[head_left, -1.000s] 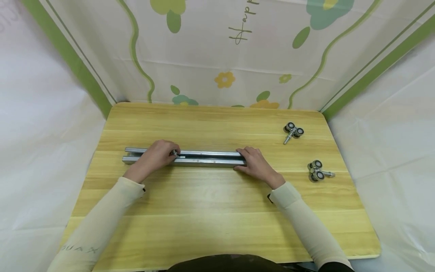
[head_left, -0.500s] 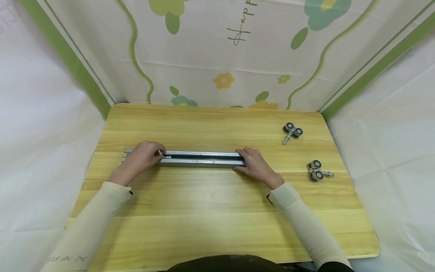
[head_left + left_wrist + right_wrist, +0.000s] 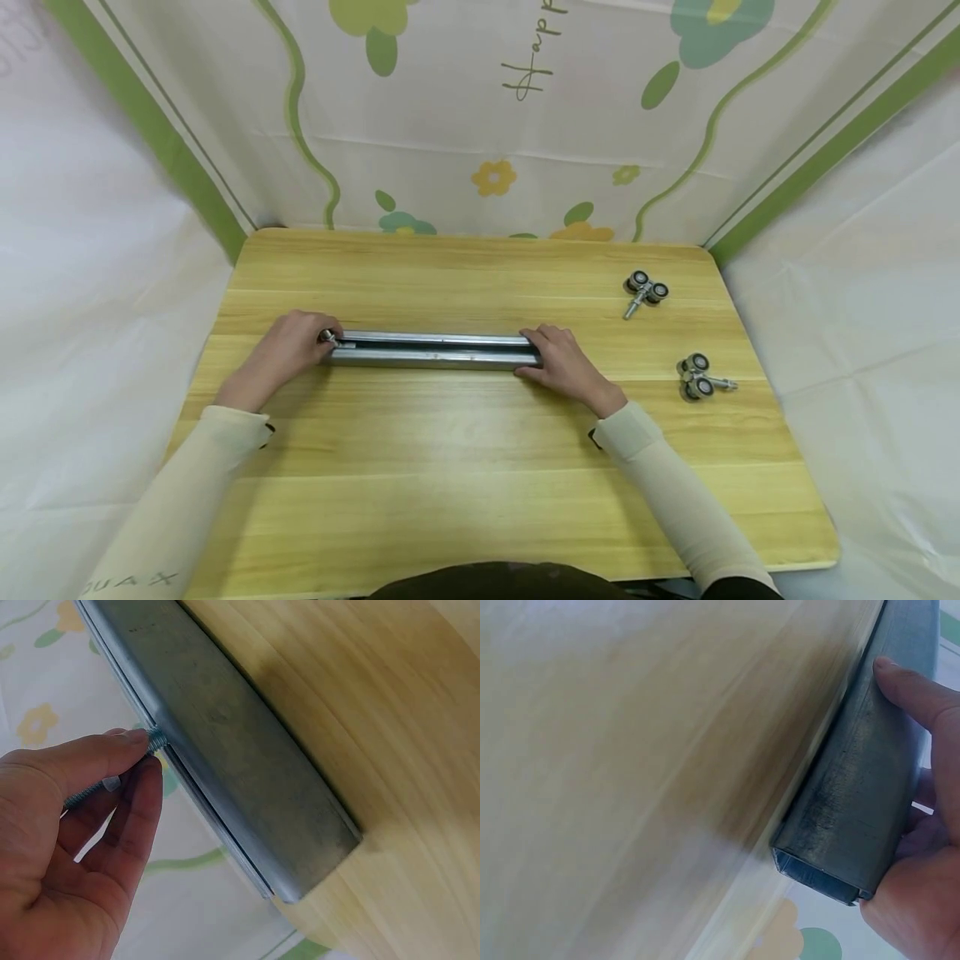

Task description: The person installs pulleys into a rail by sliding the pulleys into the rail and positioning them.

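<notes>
A grey steel channel rail [image 3: 435,359] lies across the table with its slot facing up. Near its left end my left hand [image 3: 294,343] pinches an upright threaded bolt [image 3: 158,739] that sticks out of the slot, thumb on one side and fingers on the other. Whatever the bolt joins inside the channel is mostly hidden; a small bright metal piece shows in the slot beside it. At the opposite end, my right hand [image 3: 564,360] grips the rail, with the thumb [image 3: 911,690] laid along its near side wall in the right wrist view.
Two roller trolleys with bolts lie on the right of the table: one trolley [image 3: 646,293] towards the back, another trolley [image 3: 705,379] closer to the right edge. Behind the wooden table [image 3: 465,492] hangs a white curtain [image 3: 420,125] with flower prints.
My left hand has slid leftward along the rail with the bolt, from left of the middle to near the left end. The right hand and the rail keep their place.
</notes>
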Tool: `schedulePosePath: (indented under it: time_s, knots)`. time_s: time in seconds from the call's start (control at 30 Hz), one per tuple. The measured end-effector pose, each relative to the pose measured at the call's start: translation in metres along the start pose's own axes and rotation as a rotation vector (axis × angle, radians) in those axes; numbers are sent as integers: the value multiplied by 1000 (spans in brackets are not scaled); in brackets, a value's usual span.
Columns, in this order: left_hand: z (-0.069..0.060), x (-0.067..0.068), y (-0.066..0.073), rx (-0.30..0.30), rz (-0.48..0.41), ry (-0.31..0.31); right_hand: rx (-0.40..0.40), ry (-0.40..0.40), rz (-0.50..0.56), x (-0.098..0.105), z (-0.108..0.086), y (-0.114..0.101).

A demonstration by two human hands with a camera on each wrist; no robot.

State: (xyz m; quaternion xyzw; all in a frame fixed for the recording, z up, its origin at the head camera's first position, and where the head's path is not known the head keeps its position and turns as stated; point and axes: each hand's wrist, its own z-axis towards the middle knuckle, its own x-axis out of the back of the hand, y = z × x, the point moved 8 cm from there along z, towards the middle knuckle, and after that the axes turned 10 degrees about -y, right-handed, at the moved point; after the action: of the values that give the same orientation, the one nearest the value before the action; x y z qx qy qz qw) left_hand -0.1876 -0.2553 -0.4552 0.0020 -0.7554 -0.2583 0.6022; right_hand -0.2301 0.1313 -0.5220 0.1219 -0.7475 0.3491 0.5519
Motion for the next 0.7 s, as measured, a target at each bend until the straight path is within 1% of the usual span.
schedulePosePath:
  time_s: [0.23,0.37,0.57,0.7]
  knots:
    - [-7,3,-11,12,14,7,6,8,-4,0,1,0]
    - [-11,5,-17,32,27,9,2,10,-7,0,1,1]
    - [-17,10,-22,59,26,11,0,11,-3,0,0,1]
    - [-21,11,-28,81,20,12,4,13,4,0,0,0]
